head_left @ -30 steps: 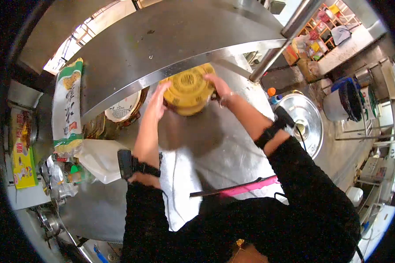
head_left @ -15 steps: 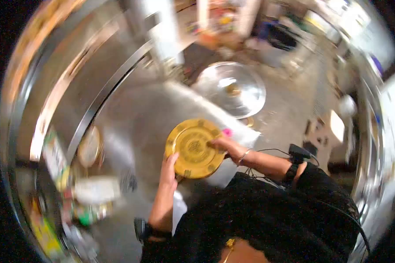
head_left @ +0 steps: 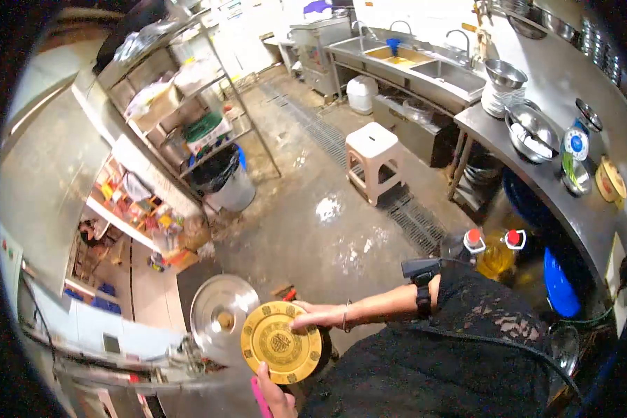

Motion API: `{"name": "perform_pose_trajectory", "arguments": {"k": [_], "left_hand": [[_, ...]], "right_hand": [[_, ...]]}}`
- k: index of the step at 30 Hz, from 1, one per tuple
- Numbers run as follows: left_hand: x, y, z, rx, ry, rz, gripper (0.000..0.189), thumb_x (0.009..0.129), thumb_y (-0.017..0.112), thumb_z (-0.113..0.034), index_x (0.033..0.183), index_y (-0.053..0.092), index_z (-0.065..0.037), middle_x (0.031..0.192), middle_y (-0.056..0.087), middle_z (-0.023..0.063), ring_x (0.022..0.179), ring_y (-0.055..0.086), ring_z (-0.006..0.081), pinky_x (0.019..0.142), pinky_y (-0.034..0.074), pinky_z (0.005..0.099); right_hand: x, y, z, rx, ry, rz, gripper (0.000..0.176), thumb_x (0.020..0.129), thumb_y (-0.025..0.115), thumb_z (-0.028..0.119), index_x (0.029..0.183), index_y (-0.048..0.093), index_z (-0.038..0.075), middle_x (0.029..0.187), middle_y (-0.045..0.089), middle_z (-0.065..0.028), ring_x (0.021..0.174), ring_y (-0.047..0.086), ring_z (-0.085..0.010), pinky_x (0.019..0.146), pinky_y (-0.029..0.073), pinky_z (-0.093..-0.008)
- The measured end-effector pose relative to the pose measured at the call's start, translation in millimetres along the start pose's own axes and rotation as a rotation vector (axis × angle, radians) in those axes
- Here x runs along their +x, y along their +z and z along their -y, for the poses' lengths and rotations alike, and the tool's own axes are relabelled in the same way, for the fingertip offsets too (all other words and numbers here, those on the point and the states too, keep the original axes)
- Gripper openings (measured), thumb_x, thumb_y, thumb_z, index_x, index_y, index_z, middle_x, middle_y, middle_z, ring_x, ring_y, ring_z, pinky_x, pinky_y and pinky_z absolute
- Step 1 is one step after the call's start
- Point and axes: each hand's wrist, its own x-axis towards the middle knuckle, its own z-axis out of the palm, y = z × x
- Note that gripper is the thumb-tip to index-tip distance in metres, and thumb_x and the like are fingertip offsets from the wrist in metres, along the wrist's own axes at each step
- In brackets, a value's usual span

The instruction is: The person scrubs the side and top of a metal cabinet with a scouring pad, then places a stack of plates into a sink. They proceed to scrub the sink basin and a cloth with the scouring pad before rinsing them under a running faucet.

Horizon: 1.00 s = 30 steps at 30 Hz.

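Observation:
A round yellow plate point(head_left: 280, 343) with dark patterns is held flat in front of my body; whether it is one plate or a stack I cannot tell. My right hand point(head_left: 313, 317) grips its upper right edge, thumb on top and the other fingers hidden beneath. At the plate's lower edge, my left hand point(head_left: 274, 393) holds on with the thumb over the rim. A pink object point(head_left: 260, 398) shows beside my left hand. Behind the plate lies a large round metal lid point(head_left: 219, 299) with a knob.
A white stool point(head_left: 373, 150) stands on the floor ahead. Oil bottles point(head_left: 494, 254) are at the right, below a steel counter point(head_left: 536, 177) with bowls and plates. Sinks point(head_left: 446, 75) line the back. A shelf rack point(head_left: 240, 104) and a bin point(head_left: 233, 191) stand at the left.
The view has swung to the right, from the steel surface toward the sinks and counter. Both hands still hold the yellow plate, which now appears lower and further left in view.

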Motion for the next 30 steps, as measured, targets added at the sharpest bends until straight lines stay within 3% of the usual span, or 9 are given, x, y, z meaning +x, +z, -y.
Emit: {"name": "perform_pose_trajectory", "arguments": {"k": [4, 5, 13, 17, 18, 19, 22, 23, 30], "left_hand": [[46.3, 84.7, 9.3, 0.013, -0.098, 0.086, 0.045, 0.090, 0.047, -0.027, 0.127, 0.044, -0.001, 0.121, 0.053, 0.0101, 0.108, 0.054, 0.0207, 0.093, 0.042, 0.0361], [48.1, 105.7, 3.1, 0.030, -0.015, 0.109, 0.043, 0.090, 0.046, -0.026, 0.126, 0.044, -0.001, 0.120, 0.054, 0.0098, 0.108, 0.054, 0.0207, 0.093, 0.043, 0.0361], [170.8, 241.8, 10.3, 0.059, -0.129, 0.418, 0.039, 0.091, 0.047, -0.024, 0.122, 0.046, -0.001, 0.115, 0.055, 0.0090, 0.102, 0.056, 0.0188, 0.090, 0.044, 0.0337], [242.1, 320.2, 8.0, 0.187, -0.047, 0.625, 0.035, 0.092, 0.046, -0.027, 0.114, 0.052, 0.000, 0.109, 0.060, 0.0091, 0.097, 0.059, 0.0178, 0.089, 0.045, 0.0325], [262.7, 338.0, 5.3, 0.267, -0.026, 0.684, 0.034, 0.092, 0.046, -0.027, 0.113, 0.053, 0.000, 0.108, 0.060, 0.0090, 0.097, 0.059, 0.0168, 0.089, 0.045, 0.0318], [264.6, 349.7, -9.0, 0.252, -0.076, 0.736, 0.044, 0.090, 0.048, -0.020, 0.129, 0.039, -0.002, 0.118, 0.053, 0.0092, 0.105, 0.054, 0.0180, 0.092, 0.042, 0.0324], [347.6, 399.9, -8.5, 0.301, -0.123, 0.799, 0.044, 0.090, 0.048, -0.016, 0.129, 0.038, -0.001, 0.119, 0.053, 0.0091, 0.108, 0.051, 0.0171, 0.095, 0.039, 0.0311], [385.8, 411.0, -7.4, 0.441, -0.049, 0.861, 0.044, 0.090, 0.048, -0.016, 0.129, 0.038, 0.000, 0.120, 0.052, 0.0093, 0.109, 0.050, 0.0167, 0.096, 0.038, 0.0304], [519.7, 547.4, -85.5, 0.465, -0.001, 1.128, 0.050, 0.091, 0.049, -0.020, 0.134, 0.035, 0.000, 0.130, 0.046, 0.0114, 0.119, 0.043, 0.0191, 0.101, 0.032, 0.0311]], "right_hand": [[-8.5, -93.6, 25.2, 0.054, -0.030, -0.050, 0.073, 0.081, 0.064, 0.034, 0.135, 0.027, 0.001, 0.126, 0.045, -0.0106, 0.117, 0.042, -0.0158, 0.099, 0.035, -0.0307], [-9.5, -102.6, 32.6, 0.068, -0.063, -0.087, 0.070, 0.080, 0.064, 0.033, 0.132, 0.030, 0.001, 0.124, 0.045, -0.0098, 0.116, 0.043, -0.0151, 0.098, 0.036, -0.0302], [-47.4, -223.2, 103.6, 0.084, -0.189, -0.409, 0.072, 0.081, 0.066, 0.030, 0.135, 0.030, 0.000, 0.130, 0.042, -0.0109, 0.122, 0.037, -0.0172, 0.104, 0.029, -0.0304], [-38.6, -294.0, 122.2, 0.035, -0.257, -0.543, 0.072, 0.081, 0.065, 0.030, 0.136, 0.029, 0.001, 0.131, 0.042, -0.0097, 0.123, 0.037, -0.0169, 0.105, 0.027, -0.0300], [-33.8, -309.7, 130.5, 0.029, -0.259, -0.556, 0.072, 0.081, 0.065, 0.030, 0.136, 0.029, 0.001, 0.131, 0.042, -0.0097, 0.123, 0.037, -0.0169, 0.105, 0.027, -0.0300], [-27.0, -309.4, 134.6, 0.021, -0.264, -0.618, 0.071, 0.081, 0.064, 0.030, 0.136, 0.029, 0.001, 0.131, 0.042, -0.0094, 0.122, 0.037, -0.0165, 0.105, 0.027, -0.0300], [3.6, -358.5, 154.2, 0.087, -0.138, -0.807, 0.069, 0.081, 0.063, 0.027, 0.137, 0.029, 0.005, 0.128, 0.045, -0.0086, 0.118, 0.042, -0.0152, 0.099, 0.034, -0.0298], [16.5, -367.5, 167.3, 0.136, -0.182, -0.826, 0.071, 0.081, 0.063, 0.026, 0.138, 0.028, 0.006, 0.129, 0.045, -0.0089, 0.117, 0.042, -0.0154, 0.098, 0.036, -0.0297], [115.2, -463.0, 225.1, 0.140, -0.347, -1.077, 0.075, 0.080, 0.065, 0.024, 0.140, 0.025, 0.003, 0.130, 0.045, -0.0100, 0.119, 0.041, -0.0173, 0.101, 0.035, -0.0309]]}}
